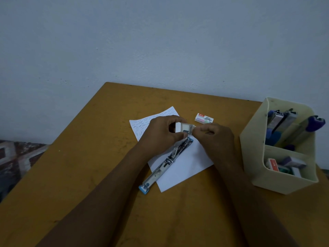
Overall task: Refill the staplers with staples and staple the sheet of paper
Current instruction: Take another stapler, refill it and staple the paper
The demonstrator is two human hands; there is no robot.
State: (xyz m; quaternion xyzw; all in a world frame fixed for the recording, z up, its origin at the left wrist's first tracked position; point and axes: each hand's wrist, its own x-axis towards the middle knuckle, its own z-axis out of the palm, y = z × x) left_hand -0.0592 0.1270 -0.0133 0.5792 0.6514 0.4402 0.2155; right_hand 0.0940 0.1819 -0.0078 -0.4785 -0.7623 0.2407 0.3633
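A blue stapler [161,166] lies fully opened out flat, running diagonally across a white sheet of paper [185,168] on the wooden table [92,157]. Above its far end, my left hand [161,134] grips a small white staple box [182,129]. My right hand [215,133] pinches at the box's open right end, where a grey strip of staples shows. A second sheet with scribbled lines [142,124] lies partly under my left hand.
Another small staple box [204,118] lies beyond my hands. A cream organiser [258,157] at the right holds several staplers in its back part and several staple boxes in its front part. The wall runs along the table's far edge.
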